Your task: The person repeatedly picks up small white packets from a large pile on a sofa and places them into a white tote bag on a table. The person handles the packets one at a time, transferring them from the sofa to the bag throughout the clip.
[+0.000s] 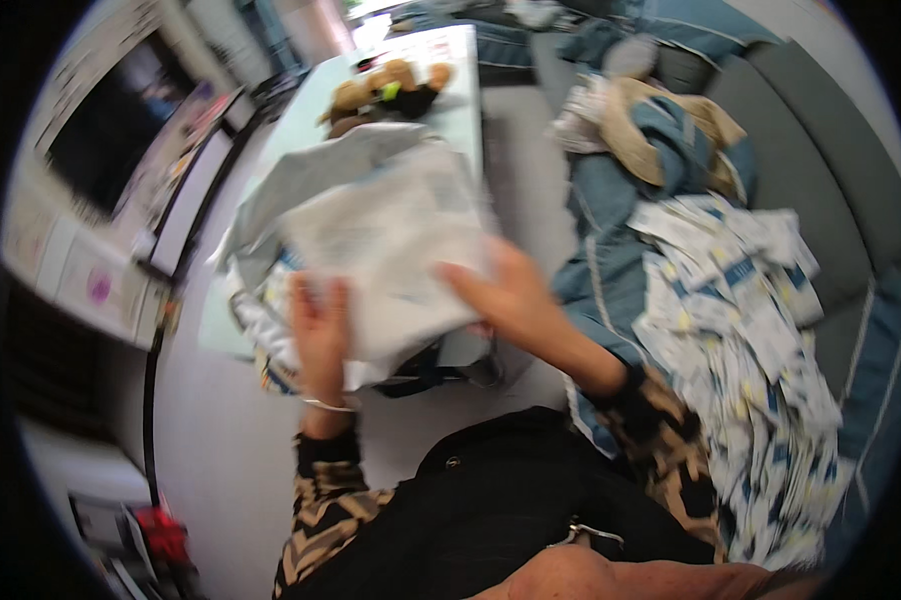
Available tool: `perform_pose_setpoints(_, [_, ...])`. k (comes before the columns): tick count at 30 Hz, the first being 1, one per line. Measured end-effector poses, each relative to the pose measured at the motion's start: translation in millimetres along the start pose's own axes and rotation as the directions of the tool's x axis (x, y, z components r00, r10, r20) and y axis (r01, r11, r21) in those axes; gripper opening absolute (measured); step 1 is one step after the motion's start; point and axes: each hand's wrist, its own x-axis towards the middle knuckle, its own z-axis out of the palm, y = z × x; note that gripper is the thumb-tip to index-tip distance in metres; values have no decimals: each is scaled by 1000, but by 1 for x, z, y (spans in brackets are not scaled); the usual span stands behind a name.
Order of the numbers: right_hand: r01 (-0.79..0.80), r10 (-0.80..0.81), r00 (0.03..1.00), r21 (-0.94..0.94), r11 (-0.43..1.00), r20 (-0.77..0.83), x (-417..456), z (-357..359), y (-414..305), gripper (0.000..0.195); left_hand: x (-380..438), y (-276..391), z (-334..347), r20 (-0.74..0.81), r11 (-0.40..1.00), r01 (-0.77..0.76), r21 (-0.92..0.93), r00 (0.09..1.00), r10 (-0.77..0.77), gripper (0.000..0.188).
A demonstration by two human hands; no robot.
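Note:
Between my two hands is a blurred white plastic bag (390, 247) bearing faint print. My left hand (320, 322), with a bracelet at the wrist, is at its lower left edge; whether the fingers grip it is blurred. My right hand (499, 289) is at its right side, thumb lying over the front. Behind it, a larger grey-white plastic bag (270, 195) stands gaping near the table's end, with white and blue packets partly visible inside. On the sofa to the right lies a large heap of small white, blue and yellow packets (750, 375).
Plush toys (390, 86) sit on the long pale table (458, 56). A blue cover (608, 247) lies over the grey sofa (818, 165), with a beige and blue cloth (660, 135) bunched on it. A television (120, 124) and low cabinet stand left; a red object (162, 532) is lower left.

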Motion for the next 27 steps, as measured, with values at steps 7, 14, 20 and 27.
perform_pose_setpoints(7, [529, -581, 814, -399, 749, -13, -6, -7, 76, 35, -20, 37, -8, -11, 715, -518, 469, 806, 592, 45])
perform_pose_setpoints(14, [-228, 62, 744, -166, 959, -665, -200, -190, 143, 24, -171, -2, 238, 908, 955, 135, -265, 367, 200, 16])
perform_pose_setpoints(20, [-745, -382, 367, -514, 425, -848, -326, -366, 140, 40, -244, -16, 513, 841, 856, -172, -488, 168, 514, 30])
perform_pose_setpoints(27, [-836, -316, 149, -290, 465, -937, -350, -415, 190, 67, -355, -9, 610, 995, 978, -186, -97, -10, 97, 63])
